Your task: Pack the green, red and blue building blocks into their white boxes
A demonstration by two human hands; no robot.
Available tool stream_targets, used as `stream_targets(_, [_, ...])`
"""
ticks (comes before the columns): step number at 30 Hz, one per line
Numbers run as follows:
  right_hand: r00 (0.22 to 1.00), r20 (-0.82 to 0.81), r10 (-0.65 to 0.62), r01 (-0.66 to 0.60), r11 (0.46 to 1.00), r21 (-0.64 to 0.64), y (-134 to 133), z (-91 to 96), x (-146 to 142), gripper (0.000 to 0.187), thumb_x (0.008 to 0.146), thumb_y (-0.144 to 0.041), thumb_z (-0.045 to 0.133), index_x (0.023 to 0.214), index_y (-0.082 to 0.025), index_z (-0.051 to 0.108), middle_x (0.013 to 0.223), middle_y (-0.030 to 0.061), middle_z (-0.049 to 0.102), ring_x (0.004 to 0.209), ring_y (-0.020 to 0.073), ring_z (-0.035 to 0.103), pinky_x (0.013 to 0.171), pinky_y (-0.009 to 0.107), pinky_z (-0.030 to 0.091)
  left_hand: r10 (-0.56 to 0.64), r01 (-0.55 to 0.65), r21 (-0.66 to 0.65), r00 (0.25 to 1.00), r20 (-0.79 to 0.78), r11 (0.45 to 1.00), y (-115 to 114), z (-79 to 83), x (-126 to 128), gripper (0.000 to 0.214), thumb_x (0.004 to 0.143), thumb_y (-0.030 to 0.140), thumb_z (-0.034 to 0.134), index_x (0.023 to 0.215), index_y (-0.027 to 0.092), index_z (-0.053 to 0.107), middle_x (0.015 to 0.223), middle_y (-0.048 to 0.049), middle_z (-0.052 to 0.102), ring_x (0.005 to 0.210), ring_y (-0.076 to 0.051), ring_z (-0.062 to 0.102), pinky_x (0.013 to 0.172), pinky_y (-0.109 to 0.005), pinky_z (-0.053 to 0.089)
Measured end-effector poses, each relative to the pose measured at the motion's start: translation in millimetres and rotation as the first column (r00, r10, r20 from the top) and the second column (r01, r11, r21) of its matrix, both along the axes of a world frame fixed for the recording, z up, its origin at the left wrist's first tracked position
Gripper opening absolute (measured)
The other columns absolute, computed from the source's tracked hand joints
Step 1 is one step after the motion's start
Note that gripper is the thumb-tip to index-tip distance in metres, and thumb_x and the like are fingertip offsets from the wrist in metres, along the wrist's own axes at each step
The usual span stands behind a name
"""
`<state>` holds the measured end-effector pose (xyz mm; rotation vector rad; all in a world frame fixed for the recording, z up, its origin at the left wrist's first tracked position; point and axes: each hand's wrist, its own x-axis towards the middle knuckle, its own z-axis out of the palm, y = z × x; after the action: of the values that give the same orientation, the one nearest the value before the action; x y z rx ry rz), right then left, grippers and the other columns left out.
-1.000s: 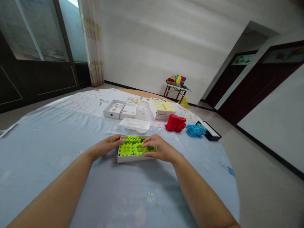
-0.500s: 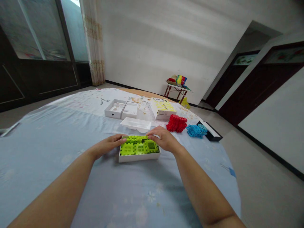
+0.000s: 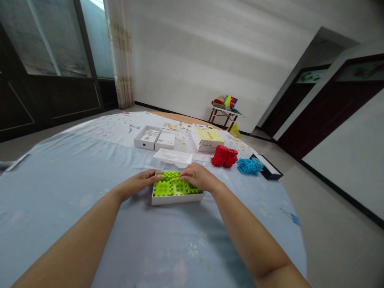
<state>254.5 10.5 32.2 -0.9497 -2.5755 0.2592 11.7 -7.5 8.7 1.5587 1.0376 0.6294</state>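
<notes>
A shallow white box (image 3: 177, 198) lies on the blue cloth in front of me, filled with lime-green interlocking blocks (image 3: 168, 188). My left hand (image 3: 139, 183) holds the box at its left side, fingers curled round the far left corner. My right hand (image 3: 198, 178) lies on top of the green blocks at the far right part of the box, fingers stretched flat and pointing left, holding nothing.
Behind the box lie a white plastic tray (image 3: 174, 157), two open white boxes (image 3: 156, 138) and a yellow-topped carton (image 3: 207, 140). A red block pile (image 3: 223, 156), a blue block pile (image 3: 248, 165) and a black box (image 3: 270, 168) sit near the round table's right edge.
My right hand came off the near right blocks, went to the box's far right corner, then slid left over the blocks' far part. The left hand stayed on the box.
</notes>
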Motion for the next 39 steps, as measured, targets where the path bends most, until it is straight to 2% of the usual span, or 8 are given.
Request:
stream_targets(4, [0.994, -0.046, -0.096, 0.093, 0.994, -0.054, 3.1, -5.2, -3.6, 0.010, 0.078, -0.023, 0.061, 0.082, -0.017, 0.068, 0.078, 0.0032, 0.067, 0.075, 0.0132, 0.057, 0.073, 0.024, 0.041, 0.003, -0.003, 0.008, 1.000, -0.020, 1.000, 1.4, -2.4, -1.2, 0.054, 0.074, 0.055, 0.050, 0.117, 0.022, 0.054, 0.114, -0.0015, 0.063, 0.110, -0.022, 0.052, 0.095, -0.031, 0.038])
stream_targets(8, [0.991, -0.041, -0.129, 0.124, 0.987, -0.099, 5.4, -4.4, -2.8, 0.010, 0.077, -0.024, 0.061, 0.080, -0.018, 0.069, 0.076, 0.0022, 0.067, 0.071, 0.0121, 0.057, 0.069, 0.022, 0.040, 0.001, -0.001, 0.006, 1.000, -0.006, 1.000, 2.0, -3.8, -1.5, 0.052, 0.075, 0.054, 0.050, 0.116, 0.022, 0.055, 0.115, -0.0017, 0.063, 0.109, -0.022, 0.052, 0.095, -0.031, 0.038])
stream_targets(14, [0.990, 0.024, -0.138, 0.139, 0.989, -0.043, 0.3, 1.3, -2.8, 0.011, 0.079, -0.025, 0.059, 0.083, -0.021, 0.069, 0.080, 0.0019, 0.069, 0.077, 0.0136, 0.058, 0.075, 0.025, 0.039, 0.003, -0.003, 0.004, 0.999, 0.035, 1.000, 0.8, -2.2, -0.5, 0.051, 0.073, 0.054, 0.053, 0.112, 0.023, 0.059, 0.108, -0.0017, 0.066, 0.105, -0.023, 0.055, 0.093, -0.033, 0.040])
stream_targets(21, [0.985, 0.087, -0.146, 0.146, 0.989, 0.010, -2.4, 2.3, -7.3, 0.014, 0.080, -0.028, 0.059, 0.087, -0.023, 0.070, 0.083, 0.0028, 0.069, 0.082, 0.0155, 0.058, 0.077, 0.027, 0.037, 0.021, -0.021, 0.001, 1.000, -0.002, 1.000, -0.3, 0.6, -0.8, 0.053, 0.072, 0.055, 0.052, 0.114, 0.023, 0.057, 0.110, -0.0018, 0.065, 0.107, -0.023, 0.054, 0.093, -0.031, 0.040])
stream_targets(28, [0.993, -0.035, -0.116, 0.116, 0.993, 0.003, -3.1, -5.7, -0.4, 0.019, 0.079, -0.030, 0.061, 0.095, -0.022, 0.068, 0.088, 0.0037, 0.069, 0.083, 0.0153, 0.058, 0.078, 0.027, 0.038, 0.016, -0.016, 0.014, 1.000, -0.002, 1.000, -1.2, 1.2, 0.6, 0.053, 0.072, 0.056, 0.052, 0.112, 0.022, 0.058, 0.109, -0.0027, 0.065, 0.107, -0.024, 0.054, 0.094, -0.033, 0.039])
stream_targets(34, [0.994, 0.064, -0.085, 0.081, 0.995, 0.066, -4.5, -1.9, -4.7, 0.013, 0.080, -0.025, 0.059, 0.088, -0.023, 0.070, 0.086, 0.0041, 0.070, 0.084, 0.0165, 0.059, 0.080, 0.030, 0.036, -0.001, 0.001, 0.024, 1.000, -0.014, 1.000, -0.3, -0.1, 0.3, 0.053, 0.073, 0.057, 0.050, 0.112, 0.022, 0.057, 0.111, -0.0025, 0.064, 0.109, -0.023, 0.053, 0.094, -0.031, 0.039])
stream_targets(39, [0.988, 0.128, -0.085, 0.082, 0.996, 0.028, -3.8, 2.2, -7.3, 0.013, 0.078, -0.026, 0.062, 0.088, -0.026, 0.070, 0.085, 0.0016, 0.070, 0.086, 0.0166, 0.059, 0.080, 0.030, 0.036, 0.006, -0.006, 0.006, 1.000, 0.014, 1.000, -1.9, 2.7, 1.6, 0.050, 0.071, 0.056, 0.053, 0.108, 0.023, 0.060, 0.106, -0.0014, 0.067, 0.106, -0.023, 0.054, 0.092, -0.030, 0.040])
